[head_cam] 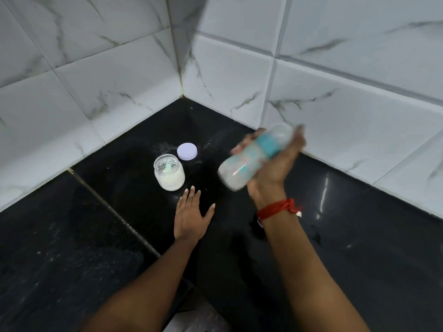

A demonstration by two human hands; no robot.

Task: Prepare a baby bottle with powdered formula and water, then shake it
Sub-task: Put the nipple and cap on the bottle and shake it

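Note:
My right hand (275,164) grips a baby bottle (242,168) with a teal collar and milky white liquid inside. The bottle is tilted, base toward the lower left, and blurred by motion above the black counter. My left hand (191,214) lies flat on the counter with fingers spread, holding nothing. Just beyond its fingertips stands an open glass jar (169,173) of white formula powder with a pale green scoop inside. The jar's white lid (187,151) lies flat behind the jar.
A black stone counter (96,236) fills the lower view, with powder dust near the jar. White marble-look tiled walls (119,80) meet in a corner behind. A red thread bracelet (278,208) circles my right wrist.

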